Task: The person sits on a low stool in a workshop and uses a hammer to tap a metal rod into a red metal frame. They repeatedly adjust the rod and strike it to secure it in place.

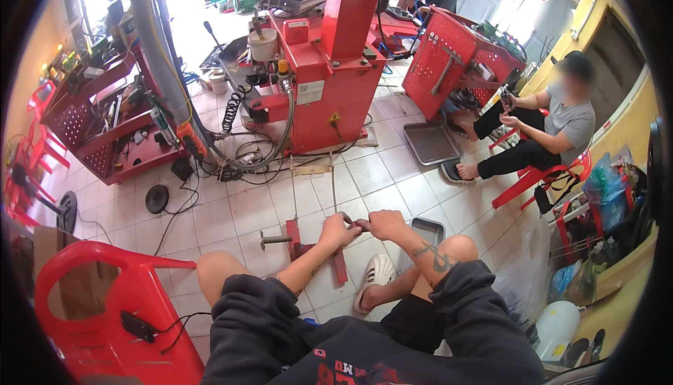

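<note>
My left hand point(338, 231) is closed, its fingers curled near the upright of a low stand. Close beside it, my right hand point(386, 224) is closed too, knuckles up. The two hands meet over a small dark piece point(358, 226), mostly hidden by the fingers, so its kind does not show. Beneath them stands a red metal frame point(339, 267) on the floor, with a thick metal bolt-like bar point(275, 239) sticking out to the left. Two thin rods run from the frame to a tan crosspiece point(313, 170) farther off.
A red machine point(329, 105) with hoses stands ahead. Red tool carts point(442, 70) flank it. At the right, a seated person point(564, 115) handles a small object near a dark tray point(429, 143). A smaller metal tray point(428, 229) lies by my right knee; a red chair point(112, 266) is at left.
</note>
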`<move>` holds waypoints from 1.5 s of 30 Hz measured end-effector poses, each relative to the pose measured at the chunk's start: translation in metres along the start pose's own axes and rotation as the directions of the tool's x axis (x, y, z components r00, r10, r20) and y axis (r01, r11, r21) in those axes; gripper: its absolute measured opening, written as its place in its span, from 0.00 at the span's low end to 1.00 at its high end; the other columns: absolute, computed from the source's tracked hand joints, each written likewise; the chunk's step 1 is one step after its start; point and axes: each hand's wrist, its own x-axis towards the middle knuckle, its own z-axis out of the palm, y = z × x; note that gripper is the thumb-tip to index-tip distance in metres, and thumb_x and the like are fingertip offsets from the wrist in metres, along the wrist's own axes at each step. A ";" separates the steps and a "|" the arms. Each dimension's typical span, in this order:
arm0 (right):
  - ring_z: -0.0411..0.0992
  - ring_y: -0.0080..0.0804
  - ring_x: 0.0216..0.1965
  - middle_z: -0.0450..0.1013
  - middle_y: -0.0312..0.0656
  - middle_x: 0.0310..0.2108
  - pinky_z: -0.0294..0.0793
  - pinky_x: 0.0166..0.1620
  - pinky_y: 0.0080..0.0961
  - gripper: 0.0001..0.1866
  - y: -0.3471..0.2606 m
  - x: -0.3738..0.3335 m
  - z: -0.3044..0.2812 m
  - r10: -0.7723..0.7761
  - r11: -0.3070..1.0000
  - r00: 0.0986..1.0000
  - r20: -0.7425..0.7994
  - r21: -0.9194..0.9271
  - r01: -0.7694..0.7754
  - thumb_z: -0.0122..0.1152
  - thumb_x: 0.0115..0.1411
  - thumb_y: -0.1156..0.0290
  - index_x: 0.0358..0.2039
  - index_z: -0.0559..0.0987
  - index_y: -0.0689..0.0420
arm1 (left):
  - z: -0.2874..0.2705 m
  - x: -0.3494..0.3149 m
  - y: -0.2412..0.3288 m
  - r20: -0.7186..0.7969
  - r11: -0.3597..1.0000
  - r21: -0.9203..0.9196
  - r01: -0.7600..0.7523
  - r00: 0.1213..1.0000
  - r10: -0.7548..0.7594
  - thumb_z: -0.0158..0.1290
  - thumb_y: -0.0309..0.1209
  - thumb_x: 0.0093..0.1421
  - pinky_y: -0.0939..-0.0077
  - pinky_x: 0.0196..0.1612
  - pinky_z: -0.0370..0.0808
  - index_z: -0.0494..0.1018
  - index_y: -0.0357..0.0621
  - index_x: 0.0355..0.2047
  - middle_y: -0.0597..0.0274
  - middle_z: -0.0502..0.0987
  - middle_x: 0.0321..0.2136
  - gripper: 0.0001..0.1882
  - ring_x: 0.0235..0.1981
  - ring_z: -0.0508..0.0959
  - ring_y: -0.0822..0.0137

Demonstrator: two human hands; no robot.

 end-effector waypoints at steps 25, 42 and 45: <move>0.81 0.26 0.35 0.80 0.26 0.20 0.78 0.41 0.29 0.34 0.001 0.013 -0.028 -0.047 0.998 0.987 0.154 -0.035 0.053 0.47 0.63 0.32 0.24 0.85 0.48 | 0.003 -0.010 0.002 -0.032 0.997 0.017 0.070 0.997 -0.069 0.66 0.45 0.52 0.56 0.44 0.77 0.78 0.30 0.34 0.36 0.80 0.35 0.25 0.41 0.80 0.44; 0.81 0.38 0.38 0.82 0.43 0.33 0.79 0.41 0.36 0.40 0.007 0.009 -0.025 -0.061 0.995 0.998 -0.022 -0.079 0.059 0.51 0.57 0.28 0.36 0.82 0.59 | -0.001 -0.011 -0.001 0.009 0.999 0.039 0.023 1.000 -0.023 0.66 0.48 0.52 0.57 0.44 0.77 0.77 0.29 0.37 0.39 0.81 0.35 0.29 0.40 0.82 0.46; 0.80 0.42 0.41 0.81 0.46 0.36 0.78 0.44 0.38 0.40 0.014 0.011 -0.013 -0.062 0.998 0.998 -0.032 0.000 0.062 0.48 0.60 0.29 0.38 0.82 0.59 | -0.003 -0.013 0.004 0.028 0.998 -0.002 0.056 0.998 -0.056 0.66 0.49 0.52 0.58 0.44 0.78 0.77 0.28 0.37 0.38 0.81 0.35 0.30 0.41 0.81 0.45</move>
